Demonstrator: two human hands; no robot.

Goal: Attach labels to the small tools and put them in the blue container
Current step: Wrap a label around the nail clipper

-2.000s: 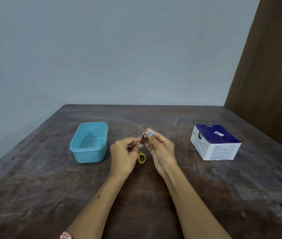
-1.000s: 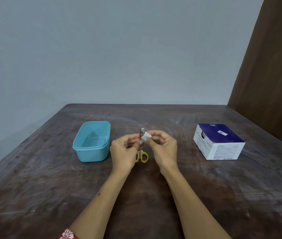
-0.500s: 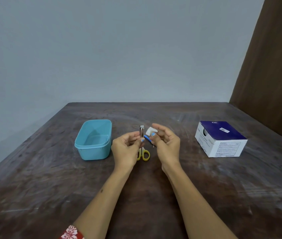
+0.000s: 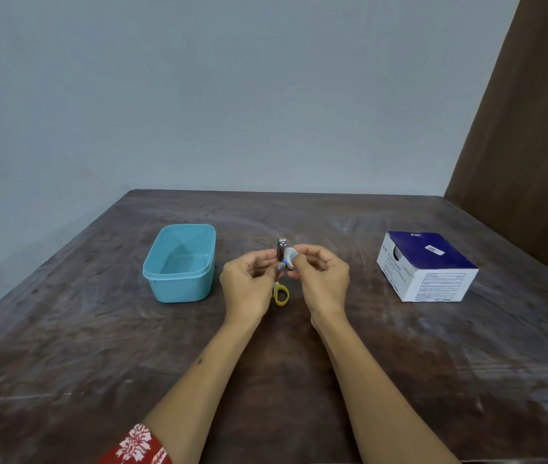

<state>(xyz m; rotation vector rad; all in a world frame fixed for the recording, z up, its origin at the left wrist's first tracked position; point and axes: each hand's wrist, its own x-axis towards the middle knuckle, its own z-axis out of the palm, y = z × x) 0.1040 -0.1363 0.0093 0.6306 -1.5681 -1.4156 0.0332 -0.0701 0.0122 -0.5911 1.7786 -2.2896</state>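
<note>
The task looks to be in its early part. The blue container (image 4: 180,262), left of the frame's centre on the dark wooden table (image 4: 65,363), shows only its bare floor, so as far as can be seen no tool has gone in. The labelling of the first tool is under way: a small metal nail clipper (image 4: 281,250) stands upright just above the middle of the frame, pinched at its lower end by the left hand (image 4: 249,286), whose fingers curl round it. The right hand (image 4: 324,283) meets it from the right, thumb and fingertips pinching a small white-and-blue label (image 4: 290,257) that lies against the clipper's side; whether it is stuck down yet is too small to tell. Both hands hover above the tabletop, close together, wrists low and forearms reaching in from the bottom of the frame, a red patterned sleeve (image 4: 139,445) at the lower left.

Still to do, by my judgement: press the label home, carry the clipper left into the container, then deal with the yellow-handled scissors (image 4: 281,294) lying on the table just below the hands, with only the handle loops showing. A white-and-navy cardboard box (image 4: 426,266) sits well apart at the right of the frame.
</note>
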